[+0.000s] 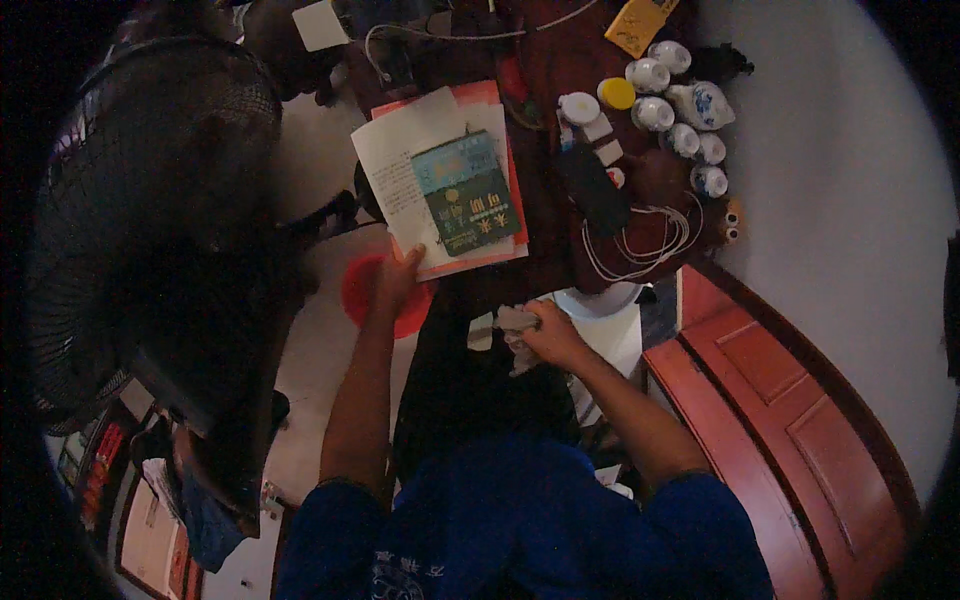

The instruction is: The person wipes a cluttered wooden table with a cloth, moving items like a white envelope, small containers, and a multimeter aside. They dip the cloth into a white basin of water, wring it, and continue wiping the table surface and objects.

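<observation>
My left hand (401,279) grips the near left corner of a stack of papers (390,172), its thumb on top. A book with a green and blue cover (469,196) lies on the stack, which has red-orange sheets at its edges. My right hand (553,334) is closed around a crumpled greyish cloth (517,337) above my dark-clad lap. The dark wooden table (551,262) carries the papers. To their right are a black rectangular object (594,187) and a coiled white cable (667,251).
Several white lidded containers (652,114) and a yellow lid (616,94) stand at the table's right. A red basin (364,292) is below the left edge. A large fan (172,150) is at left, a reddish wooden cabinet (780,420) at right.
</observation>
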Demonstrator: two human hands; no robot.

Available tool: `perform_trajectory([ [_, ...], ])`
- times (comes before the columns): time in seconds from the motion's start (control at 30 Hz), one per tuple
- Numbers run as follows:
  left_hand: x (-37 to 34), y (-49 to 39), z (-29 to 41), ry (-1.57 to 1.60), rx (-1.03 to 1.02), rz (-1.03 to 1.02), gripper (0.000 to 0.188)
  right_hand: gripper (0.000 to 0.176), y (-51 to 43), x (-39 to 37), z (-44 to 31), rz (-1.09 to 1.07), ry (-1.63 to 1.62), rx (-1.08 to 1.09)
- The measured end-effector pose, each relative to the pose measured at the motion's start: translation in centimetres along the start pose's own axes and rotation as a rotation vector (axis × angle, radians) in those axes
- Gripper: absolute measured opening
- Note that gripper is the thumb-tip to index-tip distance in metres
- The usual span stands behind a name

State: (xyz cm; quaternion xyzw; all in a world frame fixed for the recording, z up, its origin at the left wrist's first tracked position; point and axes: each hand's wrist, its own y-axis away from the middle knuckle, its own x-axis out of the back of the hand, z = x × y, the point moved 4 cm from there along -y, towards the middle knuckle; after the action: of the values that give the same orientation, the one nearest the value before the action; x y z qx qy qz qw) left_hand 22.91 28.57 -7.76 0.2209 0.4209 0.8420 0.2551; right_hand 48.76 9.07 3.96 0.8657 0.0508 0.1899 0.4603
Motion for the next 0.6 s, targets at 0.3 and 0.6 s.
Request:
perform_trajectory([
  [0.3,-0.5,0.2,2.1,-0.067,-0.053,0.058,0.054,0.03,-4.6,20.2,-13.7,0.565,-0.69,0.268],
  [0.6,-1.4,0.6,2.7,0.272,-0.116,-0.02,0.047,0.035,-21.0,22.6,-14.6,0.666,-1.3,0.271],
])
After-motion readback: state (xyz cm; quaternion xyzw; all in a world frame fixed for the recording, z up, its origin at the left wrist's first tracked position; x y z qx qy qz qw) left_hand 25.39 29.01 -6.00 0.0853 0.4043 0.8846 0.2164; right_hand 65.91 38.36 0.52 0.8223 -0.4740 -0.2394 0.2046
